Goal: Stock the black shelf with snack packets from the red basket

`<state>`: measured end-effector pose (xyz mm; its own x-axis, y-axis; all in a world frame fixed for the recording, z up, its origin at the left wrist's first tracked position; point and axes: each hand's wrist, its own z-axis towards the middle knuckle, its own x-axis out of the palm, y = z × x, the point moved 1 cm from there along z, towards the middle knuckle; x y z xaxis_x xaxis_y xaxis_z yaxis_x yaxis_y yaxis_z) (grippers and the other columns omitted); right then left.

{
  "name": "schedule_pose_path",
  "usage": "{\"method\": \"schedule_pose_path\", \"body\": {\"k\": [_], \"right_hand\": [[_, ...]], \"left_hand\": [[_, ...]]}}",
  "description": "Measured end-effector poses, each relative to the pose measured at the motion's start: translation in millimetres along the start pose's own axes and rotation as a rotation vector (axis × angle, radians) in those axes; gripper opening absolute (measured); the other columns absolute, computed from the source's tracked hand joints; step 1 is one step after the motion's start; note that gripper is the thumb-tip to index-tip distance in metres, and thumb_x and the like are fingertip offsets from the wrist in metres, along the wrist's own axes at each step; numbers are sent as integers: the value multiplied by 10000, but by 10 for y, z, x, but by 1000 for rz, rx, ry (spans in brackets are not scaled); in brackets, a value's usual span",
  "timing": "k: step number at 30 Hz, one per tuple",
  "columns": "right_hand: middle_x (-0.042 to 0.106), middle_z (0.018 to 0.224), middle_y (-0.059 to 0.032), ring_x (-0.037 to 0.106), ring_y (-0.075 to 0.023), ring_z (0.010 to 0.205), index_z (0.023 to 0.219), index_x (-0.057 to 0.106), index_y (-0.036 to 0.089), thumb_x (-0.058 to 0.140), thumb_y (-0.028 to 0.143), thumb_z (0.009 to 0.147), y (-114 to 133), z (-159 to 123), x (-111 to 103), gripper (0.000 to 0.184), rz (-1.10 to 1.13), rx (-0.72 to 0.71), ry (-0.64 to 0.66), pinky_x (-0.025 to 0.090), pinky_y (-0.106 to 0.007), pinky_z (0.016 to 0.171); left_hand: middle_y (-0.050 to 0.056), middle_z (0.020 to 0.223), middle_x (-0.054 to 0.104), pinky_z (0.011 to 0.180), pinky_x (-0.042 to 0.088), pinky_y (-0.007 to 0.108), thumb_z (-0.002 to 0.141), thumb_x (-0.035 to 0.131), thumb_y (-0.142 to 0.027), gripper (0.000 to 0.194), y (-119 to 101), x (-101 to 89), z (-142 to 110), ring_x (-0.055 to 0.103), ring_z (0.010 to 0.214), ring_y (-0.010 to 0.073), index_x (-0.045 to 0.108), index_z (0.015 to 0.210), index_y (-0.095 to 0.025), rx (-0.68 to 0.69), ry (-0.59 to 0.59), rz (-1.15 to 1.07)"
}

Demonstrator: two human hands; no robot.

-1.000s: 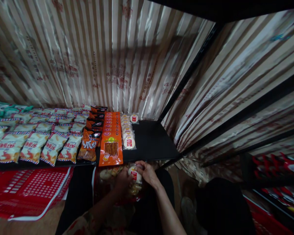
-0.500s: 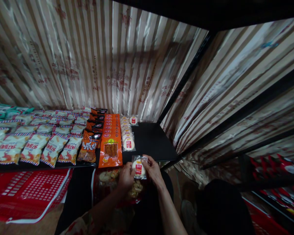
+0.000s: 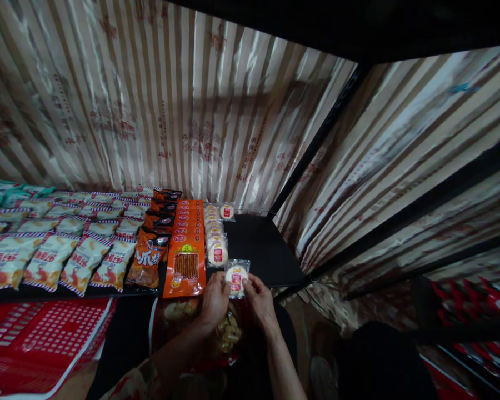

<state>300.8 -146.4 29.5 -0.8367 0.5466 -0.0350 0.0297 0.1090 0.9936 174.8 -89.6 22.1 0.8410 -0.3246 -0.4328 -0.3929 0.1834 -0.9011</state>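
Note:
Between my two hands is a clear packet with a round white rice cracker (image 3: pixel 235 279) and a red label, held upright at the shelf's front edge. My left hand (image 3: pixel 215 300) pinches its left side, and my right hand (image 3: pixel 259 300) grips its right side. Just beyond it, a row of the same rice cracker packets (image 3: pixel 217 253) runs back along the black shelf (image 3: pixel 258 244). A single one (image 3: pixel 227 211) lies at the back, right of that row. To the left of the row are orange bags of stick snacks (image 3: pixel 185 261).
Dark orange snack bags (image 3: pixel 145 258) and rows of white snack bags (image 3: pixel 45 258) fill the shelf's left. Below stand a red basket (image 3: pixel 37 339) and a container of wrapped snacks (image 3: pixel 227 333) under my forearms. A black post (image 3: pixel 316 144) rises at the right corner.
Both hands have brought the rice cracker packet slightly up toward the shelf and its row. My left hand has shifted a little to the left, and the view has tilted slightly.

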Motion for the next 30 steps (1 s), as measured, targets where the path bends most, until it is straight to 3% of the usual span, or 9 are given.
{"method": "schedule_pose_path", "body": {"k": [8,12,17,23,30], "right_hand": [[698,913,-88,634,-228,817,967,666,140,604,530,647,-128,241,-144,508,-171,-80,-184,502,-329,738],[690,940,-95,628,-221,826,967,667,139,585,511,664,-166,393,-235,487,-226,-89,-232,497,-315,731],[695,923,-87,627,-220,822,954,679,149,574,523,660,-214,594,-326,487,-272,-111,-283,493,-303,722],[705,879,-69,634,-217,792,933,688,169,569,513,663,-248,778,-388,453,-312,-115,-263,495,-294,691],[707,831,-61,634,-211,725,880,678,166,570,489,660,-222,1013,-440,405,-304,-89,-224,494,-305,678]], "left_hand": [[72,895,566,819,453,304,764,381,-118,296,-80,131,147,563,868,168,453,1050,-135,20,-71,-2],[93,944,570,834,454,307,740,374,-89,287,-184,169,225,558,897,177,485,1001,-137,39,-24,13],[99,1082,541,926,398,307,732,393,-86,370,-313,211,336,508,1021,189,492,1085,-142,38,48,107],[110,1025,546,930,372,314,726,425,-116,340,-397,269,480,486,1019,223,555,1040,-133,16,60,247],[134,1033,550,901,393,291,707,421,-103,354,-403,428,734,511,989,218,560,1032,-92,-8,68,213]]}}
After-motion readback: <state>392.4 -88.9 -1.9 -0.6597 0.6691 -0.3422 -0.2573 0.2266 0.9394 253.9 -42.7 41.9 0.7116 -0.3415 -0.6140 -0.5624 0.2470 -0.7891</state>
